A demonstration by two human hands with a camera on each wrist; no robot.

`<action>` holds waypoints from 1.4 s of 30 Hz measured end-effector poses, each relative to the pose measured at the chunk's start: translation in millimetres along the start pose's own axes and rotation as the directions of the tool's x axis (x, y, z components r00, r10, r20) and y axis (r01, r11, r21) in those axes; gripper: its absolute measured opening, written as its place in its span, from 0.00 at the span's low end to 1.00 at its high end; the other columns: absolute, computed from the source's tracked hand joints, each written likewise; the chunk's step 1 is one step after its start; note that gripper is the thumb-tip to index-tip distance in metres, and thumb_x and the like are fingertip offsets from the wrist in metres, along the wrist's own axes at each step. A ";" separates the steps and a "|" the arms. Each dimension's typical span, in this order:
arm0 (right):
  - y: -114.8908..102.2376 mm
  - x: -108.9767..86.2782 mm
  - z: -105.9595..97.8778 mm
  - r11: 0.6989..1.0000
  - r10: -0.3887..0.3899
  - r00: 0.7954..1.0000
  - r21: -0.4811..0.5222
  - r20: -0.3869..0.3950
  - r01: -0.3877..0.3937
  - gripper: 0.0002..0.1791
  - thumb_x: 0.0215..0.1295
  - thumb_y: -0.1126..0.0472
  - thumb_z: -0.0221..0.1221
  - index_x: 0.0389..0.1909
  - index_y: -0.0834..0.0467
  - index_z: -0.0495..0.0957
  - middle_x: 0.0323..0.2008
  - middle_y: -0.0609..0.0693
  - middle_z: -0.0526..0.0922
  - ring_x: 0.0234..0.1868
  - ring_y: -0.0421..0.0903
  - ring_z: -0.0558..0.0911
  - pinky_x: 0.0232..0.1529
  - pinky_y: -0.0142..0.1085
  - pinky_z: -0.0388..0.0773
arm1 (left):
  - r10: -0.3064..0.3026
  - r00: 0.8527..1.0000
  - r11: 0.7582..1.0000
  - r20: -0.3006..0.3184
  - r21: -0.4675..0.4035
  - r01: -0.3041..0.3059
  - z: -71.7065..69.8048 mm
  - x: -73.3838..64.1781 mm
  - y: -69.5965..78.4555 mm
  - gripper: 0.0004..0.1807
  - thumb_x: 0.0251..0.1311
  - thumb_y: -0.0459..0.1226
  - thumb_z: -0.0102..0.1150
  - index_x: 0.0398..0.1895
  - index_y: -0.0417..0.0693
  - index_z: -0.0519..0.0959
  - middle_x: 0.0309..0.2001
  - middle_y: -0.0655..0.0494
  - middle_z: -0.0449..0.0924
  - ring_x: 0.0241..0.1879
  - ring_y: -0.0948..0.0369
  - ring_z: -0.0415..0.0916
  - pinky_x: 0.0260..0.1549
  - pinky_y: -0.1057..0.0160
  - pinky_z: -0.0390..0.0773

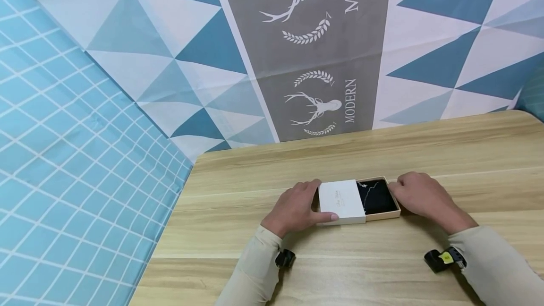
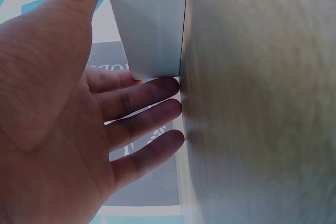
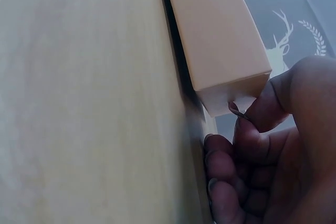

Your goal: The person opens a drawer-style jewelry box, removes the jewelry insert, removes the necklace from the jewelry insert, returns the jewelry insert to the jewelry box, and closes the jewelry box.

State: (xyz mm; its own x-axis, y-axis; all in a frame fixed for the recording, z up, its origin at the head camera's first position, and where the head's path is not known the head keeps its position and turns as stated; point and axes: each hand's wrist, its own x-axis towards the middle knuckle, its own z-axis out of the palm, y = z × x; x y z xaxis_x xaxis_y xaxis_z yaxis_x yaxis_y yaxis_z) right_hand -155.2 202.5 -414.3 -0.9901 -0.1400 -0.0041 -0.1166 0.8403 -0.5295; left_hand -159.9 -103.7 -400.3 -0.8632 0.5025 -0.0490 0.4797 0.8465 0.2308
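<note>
A white box sleeve (image 1: 340, 197) with faint printed lettering lies flat on the table. Its tan drawer (image 1: 383, 216) sticks out to the right, showing a black pad (image 1: 380, 199) with a thin silvery chain (image 1: 366, 193) across it. My left hand (image 1: 295, 208) grips the sleeve's left end, thumb along the near side and fingers at the far corner. In the left wrist view the other fingers extend past the sleeve (image 2: 152, 30). At the drawer's right end, my right hand (image 1: 422, 195) pinches a small pull tab (image 3: 237, 110) between thumb and forefinger, other fingers curled near the tabletop.
The wood-grain table (image 1: 340, 268) extends around the box on every side. Behind it hangs a patterned cloth (image 1: 323, 60) with deer prints and triangles. A blue checked cloth (image 1: 76, 155) covers the left side. A dark wrist camera sits on each sleeved forearm.
</note>
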 end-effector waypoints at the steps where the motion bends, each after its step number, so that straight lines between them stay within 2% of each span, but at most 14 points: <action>1: 0.0 0.2 -0.2 1.000 -0.004 1.000 0.002 -0.001 0.004 0.23 0.73 0.55 0.45 0.14 0.53 0.65 0.16 0.48 0.67 0.18 0.46 0.67 0.22 0.39 0.62 | 0.001 1.000 1.000 0.000 0.000 -0.001 0.1 -0.1 -0.2 0.52 0.53 0.73 0.57 0.72 0.49 0.65 0.56 0.53 0.77 0.53 0.58 0.75 0.49 0.57 0.77; 16: 0.2 -3.7 0.3 1.000 -0.014 1.000 0.020 -0.013 0.014 0.22 0.73 0.55 0.45 0.15 0.53 0.65 0.16 0.48 0.66 0.18 0.46 0.66 0.22 0.39 0.61 | -0.010 1.000 1.000 0.004 -0.011 0.010 -0.5 0.1 0.3 0.51 0.52 0.73 0.58 0.71 0.50 0.66 0.54 0.55 0.77 0.51 0.60 0.75 0.48 0.59 0.77; 26: 4.3 -9.7 3.2 0.998 -0.045 0.998 0.033 -0.054 0.047 0.19 0.71 0.59 0.47 0.17 0.54 0.67 0.17 0.48 0.66 0.19 0.45 0.66 0.24 0.38 0.61 | -0.018 1.000 1.000 0.011 -0.006 0.018 -0.8 -0.6 1.2 0.52 0.53 0.73 0.57 0.73 0.50 0.64 0.57 0.53 0.77 0.53 0.58 0.75 0.49 0.57 0.77; 33: 8.3 -10.4 0.1 0.996 -0.069 0.993 0.041 -0.099 0.073 0.18 0.70 0.61 0.47 0.17 0.54 0.66 0.16 0.47 0.65 0.18 0.45 0.64 0.23 0.38 0.60 | -0.002 1.000 1.000 -0.005 -0.014 0.002 0.1 3.8 2.3 0.53 0.53 0.73 0.57 0.73 0.49 0.64 0.58 0.53 0.76 0.55 0.58 0.75 0.52 0.56 0.76; 42: 7.8 -10.6 3.6 0.998 -0.045 0.995 0.050 -0.094 0.050 0.18 0.71 0.60 0.46 0.17 0.54 0.67 0.17 0.47 0.66 0.19 0.45 0.66 0.23 0.38 0.61 | -0.012 1.000 1.000 0.002 -0.022 0.012 1.8 0.3 0.2 0.52 0.53 0.73 0.57 0.73 0.50 0.64 0.59 0.53 0.76 0.55 0.58 0.75 0.52 0.55 0.76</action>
State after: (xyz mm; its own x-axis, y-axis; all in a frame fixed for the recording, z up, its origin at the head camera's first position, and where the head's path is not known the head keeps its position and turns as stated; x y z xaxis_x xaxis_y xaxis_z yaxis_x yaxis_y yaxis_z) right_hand -145.4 208.6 -421.4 -0.9868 -0.1279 0.0993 -0.1618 0.8052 -0.5705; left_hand -159.8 -103.0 -402.1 -0.8687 0.4923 -0.0537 0.4654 0.8486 0.2515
